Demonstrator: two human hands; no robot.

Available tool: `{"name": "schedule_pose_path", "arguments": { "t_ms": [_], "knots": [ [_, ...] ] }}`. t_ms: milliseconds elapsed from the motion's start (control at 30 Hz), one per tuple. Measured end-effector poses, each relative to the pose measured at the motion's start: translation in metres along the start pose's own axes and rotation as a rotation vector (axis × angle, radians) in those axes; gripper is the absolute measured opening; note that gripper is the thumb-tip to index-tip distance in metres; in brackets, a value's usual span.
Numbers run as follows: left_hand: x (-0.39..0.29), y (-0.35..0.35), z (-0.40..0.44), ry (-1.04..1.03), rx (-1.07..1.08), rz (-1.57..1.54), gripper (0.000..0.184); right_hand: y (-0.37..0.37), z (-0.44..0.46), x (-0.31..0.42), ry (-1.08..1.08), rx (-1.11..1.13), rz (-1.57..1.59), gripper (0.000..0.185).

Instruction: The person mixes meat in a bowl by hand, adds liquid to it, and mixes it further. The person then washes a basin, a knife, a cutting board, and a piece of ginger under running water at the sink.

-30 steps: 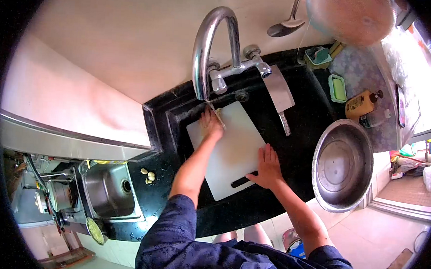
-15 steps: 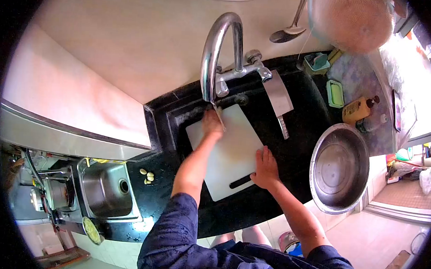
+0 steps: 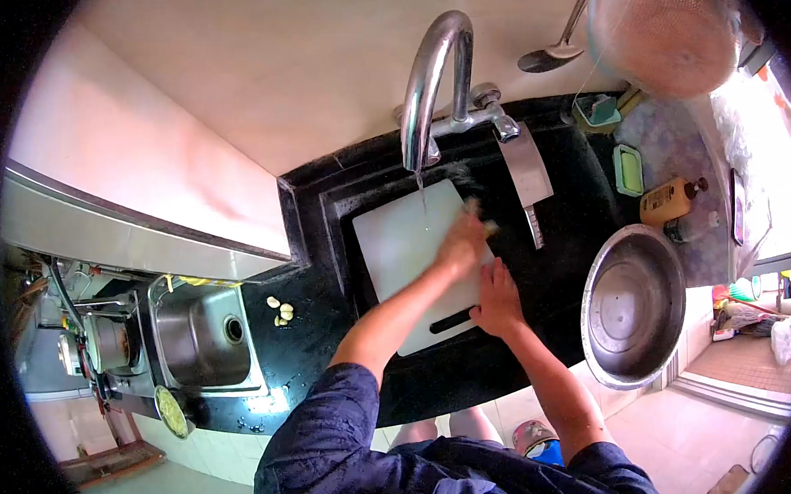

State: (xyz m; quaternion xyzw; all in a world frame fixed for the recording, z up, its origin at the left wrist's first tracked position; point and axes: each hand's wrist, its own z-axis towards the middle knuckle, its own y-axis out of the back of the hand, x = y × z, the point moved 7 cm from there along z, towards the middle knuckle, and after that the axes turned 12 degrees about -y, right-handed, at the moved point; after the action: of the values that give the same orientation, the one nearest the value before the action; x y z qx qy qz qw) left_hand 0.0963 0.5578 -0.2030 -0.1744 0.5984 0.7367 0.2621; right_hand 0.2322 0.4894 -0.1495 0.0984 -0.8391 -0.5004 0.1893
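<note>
A white cutting board (image 3: 403, 238) lies tilted in the black sink, with water from the chrome faucet (image 3: 427, 81) falling toward its upper part. Over the board's right edge is my left hand (image 3: 463, 241), smeared by motion; a small pale patch shows at its fingers, too blurred to make out. My right hand (image 3: 499, 300) rests with fingers extended on the board's lower right edge, near the handle slot. Beyond the board, to the upper right, a cleaver (image 3: 524, 169) lies with its handle pointing down.
A large metal basin (image 3: 633, 306) stands on the right. Past it are a soap bottle (image 3: 667, 202) and a green soap dish (image 3: 628, 171). Several garlic cloves (image 3: 281, 311) lie on the left counter beside a steel sink (image 3: 199, 340). A ladle (image 3: 551, 58) hangs on the wall.
My left hand has moved from the board's upper left, under the faucet, to its right edge. My right hand has stayed at the lower right edge. The view has shifted slightly.
</note>
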Motion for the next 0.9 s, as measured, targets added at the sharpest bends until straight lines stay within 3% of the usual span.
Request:
{"name": "schedule_pose_path", "arguments": {
  "t_ms": [33,133,200,267,300,367,433,533,567,600,667,800,833,900],
  "knots": [
    [-0.039,0.001,-0.015,-0.284,-0.006,0.180,0.044,0.000,-0.001,-0.001,0.009,-0.012,0.012,0.094],
    [0.014,0.022,-0.024,-0.172,0.199,0.104,0.043,0.003,0.000,-0.005,0.018,-0.032,0.041,0.095],
    [0.108,0.059,-0.007,0.215,0.138,0.028,0.042,0.000,-0.001,-0.005,0.018,-0.033,0.056,0.096],
    [0.141,0.075,-0.011,0.489,-0.025,0.022,0.040,0.000,0.003,-0.006,0.022,-0.043,0.058,0.095],
    [0.121,0.067,-0.018,0.542,-0.101,-0.073,0.039,-0.001,0.003,-0.006,0.013,-0.043,0.027,0.095],
    [0.051,0.045,-0.044,0.356,-0.211,-0.128,0.037,-0.003,0.005,-0.004,0.003,-0.043,-0.006,0.095],
    [-0.052,0.059,-0.091,-0.255,-0.122,0.370,0.032,-0.001,0.003,-0.002,-0.003,-0.034,-0.010,0.095],
    [0.032,0.065,-0.083,0.090,0.361,0.130,0.048,0.003,0.008,-0.002,0.013,-0.031,-0.031,0.096],
    [0.046,0.117,-0.076,0.494,0.193,-0.125,0.036,0.001,0.010,-0.002,0.018,-0.038,-0.030,0.096],
    [0.094,0.101,-0.087,0.201,-0.146,0.365,0.040,-0.002,0.007,-0.001,0.021,-0.040,-0.028,0.097],
    [0.083,0.086,-0.100,0.352,-0.104,0.393,0.044,0.001,0.005,-0.002,0.011,-0.032,-0.015,0.097],
    [-0.080,0.056,-0.171,0.147,0.119,0.234,0.050,0.000,0.014,-0.002,0.023,-0.091,-0.006,0.098],
    [-0.082,0.061,-0.178,0.160,0.154,0.257,0.051,0.000,0.009,-0.001,0.034,-0.117,0.000,0.098],
    [-0.075,0.077,-0.181,0.173,0.214,0.305,0.053,0.004,-0.006,-0.005,-0.178,-0.198,0.041,0.094]
  ]
}}
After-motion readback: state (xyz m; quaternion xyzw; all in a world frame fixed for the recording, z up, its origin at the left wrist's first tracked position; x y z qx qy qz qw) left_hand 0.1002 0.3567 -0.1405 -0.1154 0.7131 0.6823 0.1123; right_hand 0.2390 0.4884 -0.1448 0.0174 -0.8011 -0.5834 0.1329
